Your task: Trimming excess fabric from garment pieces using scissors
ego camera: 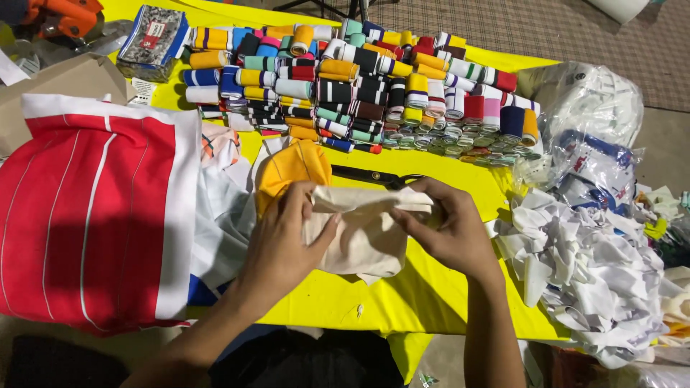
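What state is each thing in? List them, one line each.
Cream cloth piece: folded, held over the yellow table cover.
Left hand: gripping the cloth's left edge.
Right hand: pinching its top right edge.
Black scissors: lying flat, blades shut.
Ribbing rolls: rolled up, stacked in rows.
Red striped fabric: folded flat.
White scraps: loose heap.
Plastic bags: crumpled.

Both hands, left hand [284,241] and right hand [449,230], grip a cream cloth piece [363,233] over the yellow table [402,294], black scissors [377,177] just beyond.
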